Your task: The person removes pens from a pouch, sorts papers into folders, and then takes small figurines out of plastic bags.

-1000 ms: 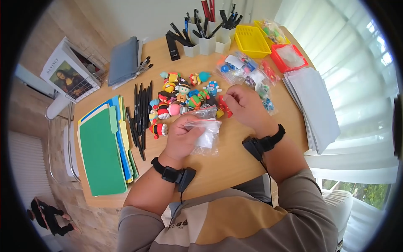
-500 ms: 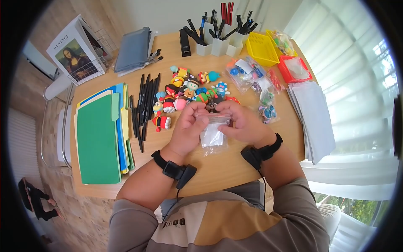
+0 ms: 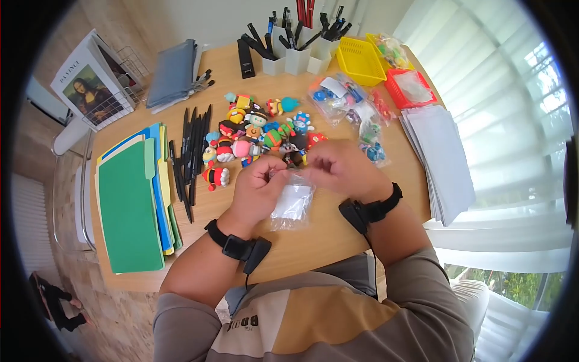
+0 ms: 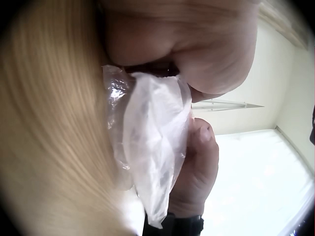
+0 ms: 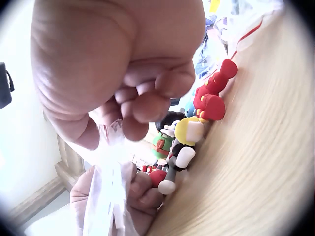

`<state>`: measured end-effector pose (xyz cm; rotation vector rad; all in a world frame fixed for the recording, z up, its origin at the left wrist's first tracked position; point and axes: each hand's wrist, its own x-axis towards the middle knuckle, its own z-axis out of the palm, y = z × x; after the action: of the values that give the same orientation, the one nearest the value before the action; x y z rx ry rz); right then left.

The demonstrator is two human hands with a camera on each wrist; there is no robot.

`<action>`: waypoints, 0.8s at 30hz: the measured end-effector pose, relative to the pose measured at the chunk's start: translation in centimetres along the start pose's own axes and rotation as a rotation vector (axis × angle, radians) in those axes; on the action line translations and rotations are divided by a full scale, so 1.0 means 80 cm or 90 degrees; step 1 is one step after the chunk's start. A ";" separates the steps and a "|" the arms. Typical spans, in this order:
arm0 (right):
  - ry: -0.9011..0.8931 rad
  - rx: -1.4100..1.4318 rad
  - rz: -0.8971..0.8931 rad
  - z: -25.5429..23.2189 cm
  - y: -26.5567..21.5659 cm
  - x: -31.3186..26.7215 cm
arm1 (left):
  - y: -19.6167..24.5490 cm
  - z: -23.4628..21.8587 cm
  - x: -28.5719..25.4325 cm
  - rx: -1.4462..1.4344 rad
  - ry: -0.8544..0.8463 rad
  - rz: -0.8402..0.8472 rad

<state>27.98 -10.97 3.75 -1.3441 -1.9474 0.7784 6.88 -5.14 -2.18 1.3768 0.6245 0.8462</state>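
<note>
A clear zip bag (image 3: 292,204) with a white paper-like piece inside hangs between both hands above the near part of the table. My left hand (image 3: 258,188) pinches its top edge at the left corner. My right hand (image 3: 345,170) holds the top edge at the right, with the bag's corner (image 5: 112,129) between thumb and curled fingers in the right wrist view. From the left wrist the bag (image 4: 155,128) looks crumpled and glossy. Just beyond the hands lies a cluster of colourful toy figures (image 3: 242,148), and a red figure (image 5: 212,101) stands out near the right hand.
Black pens (image 3: 192,157) and green folders (image 3: 129,205) lie at the left. Pen holders (image 3: 297,60), a yellow basket (image 3: 356,69) and a red basket (image 3: 395,84) stand at the back. Bagged toys (image 3: 338,90) and a paper stack (image 3: 443,163) are at the right.
My right hand came down from beside the figures to the bag's top edge and now pinches it. The left hand has kept hold of the bag throughout.
</note>
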 end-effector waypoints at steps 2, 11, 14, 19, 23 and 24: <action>0.212 -0.121 0.037 -0.002 0.001 0.003 | -0.001 -0.001 0.000 0.066 -0.039 0.012; 0.207 -0.464 0.265 -0.030 0.016 -0.018 | 0.001 0.005 0.001 0.031 -0.017 0.001; 0.220 -0.475 0.254 -0.035 0.022 -0.023 | 0.000 0.005 0.000 0.005 -0.006 0.000; 0.187 -0.485 0.272 -0.034 0.023 -0.026 | -0.005 0.002 0.003 0.103 -0.011 0.095; 0.138 -0.442 0.340 -0.035 0.014 -0.024 | 0.003 0.002 0.004 0.161 -0.021 0.154; 0.138 -0.442 0.340 -0.035 0.017 -0.024 | 0.003 0.002 0.004 0.158 -0.021 0.155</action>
<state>31.46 -12.11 4.12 -2.3106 -1.7576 0.1370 7.16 -5.00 -1.89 1.7128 0.5568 0.9601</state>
